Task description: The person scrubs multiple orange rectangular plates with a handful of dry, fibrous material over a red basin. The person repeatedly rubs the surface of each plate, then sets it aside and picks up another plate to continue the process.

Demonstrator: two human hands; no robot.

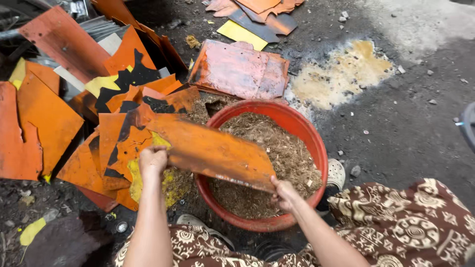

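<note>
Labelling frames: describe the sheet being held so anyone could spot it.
Find the red tub of brown shavings at centre. The orange sheet slants across its near-left rim, left hand and right hand gripping its ends. It alone is lifted; the others lie flat.

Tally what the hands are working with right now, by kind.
Orange metal sheet, held over the basin by the left hand and right hand: 1
Red basin: 1
Sawdust-like fill in the basin: 1
Total: 3
</note>
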